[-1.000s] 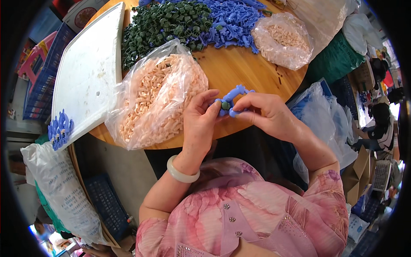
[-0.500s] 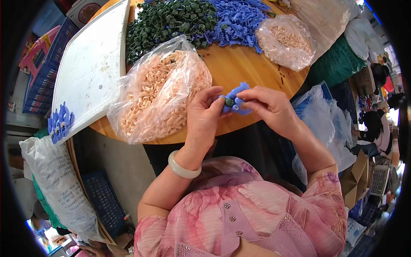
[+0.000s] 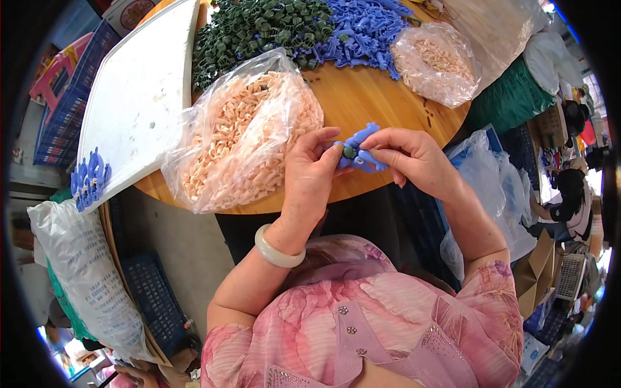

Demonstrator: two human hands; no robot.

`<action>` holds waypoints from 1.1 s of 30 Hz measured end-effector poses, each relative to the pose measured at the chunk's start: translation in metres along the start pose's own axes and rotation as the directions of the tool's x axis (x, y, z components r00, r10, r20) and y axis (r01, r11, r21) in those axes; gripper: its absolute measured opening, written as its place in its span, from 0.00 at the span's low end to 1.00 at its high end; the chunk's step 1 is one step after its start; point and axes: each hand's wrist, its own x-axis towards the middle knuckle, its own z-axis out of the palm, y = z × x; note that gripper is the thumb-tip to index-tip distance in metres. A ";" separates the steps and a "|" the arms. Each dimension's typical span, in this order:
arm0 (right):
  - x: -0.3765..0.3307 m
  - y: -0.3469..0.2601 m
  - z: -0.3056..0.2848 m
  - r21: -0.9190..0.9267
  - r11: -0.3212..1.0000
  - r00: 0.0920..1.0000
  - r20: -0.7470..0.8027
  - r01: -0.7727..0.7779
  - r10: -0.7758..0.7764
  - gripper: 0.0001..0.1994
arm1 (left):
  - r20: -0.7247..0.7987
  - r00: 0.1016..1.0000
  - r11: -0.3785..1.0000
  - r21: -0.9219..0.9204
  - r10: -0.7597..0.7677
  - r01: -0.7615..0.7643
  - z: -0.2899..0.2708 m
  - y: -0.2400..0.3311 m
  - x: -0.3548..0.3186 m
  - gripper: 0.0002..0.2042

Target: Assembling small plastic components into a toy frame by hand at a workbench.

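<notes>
Above the table's near edge, a small blue plastic toy figure [image 3: 364,138] with a dark green piece [image 3: 350,152] at its middle is held between both hands. My left hand [image 3: 310,165] pinches its left end with thumb and fingers. My right hand [image 3: 414,160] grips the right side, thumb and forefinger pressed together on a blue part; the fingertips partly cover it. Just left of my left hand lies a clear plastic bag [image 3: 279,61] full of peach-coloured plastic pieces [image 3: 239,119].
Dark green pieces [image 3: 265,29] and blue parts [image 3: 362,35] are heaped at the far side of the wooden table [image 3: 349,97]. A smaller bag [image 3: 462,94] of peach pieces lies right. Several blue figures [image 3: 90,178] stand on a white board [image 3: 139,97]. A blue crate [image 3: 155,297] sits below left.
The hands stay close together on the figure. My right hand's fingers have shifted slightly on the blue part, and the figure is turned a little.
</notes>
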 end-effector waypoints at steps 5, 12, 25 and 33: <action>0.002 0.000 -0.003 0.038 0.999 1.000 0.005 -0.003 0.003 0.08 | -0.017 1.000 1.000 0.010 0.015 -0.015 0.000 -0.002 0.000 0.11; 0.001 -0.004 -0.003 -0.007 1.000 0.999 0.042 -0.017 0.017 0.07 | -0.026 1.000 1.000 0.015 0.008 -0.007 0.001 -0.001 0.000 0.11; 0.000 -0.001 0.001 -0.137 0.991 1.000 0.019 -0.004 0.007 0.07 | -0.030 1.000 0.999 0.042 0.002 -0.001 0.002 -0.001 -0.001 0.11; 0.000 -0.015 0.009 -0.252 0.967 0.998 -0.057 -0.042 0.029 0.06 | -0.019 1.000 0.999 0.037 0.003 -0.002 0.002 -0.001 -0.001 0.11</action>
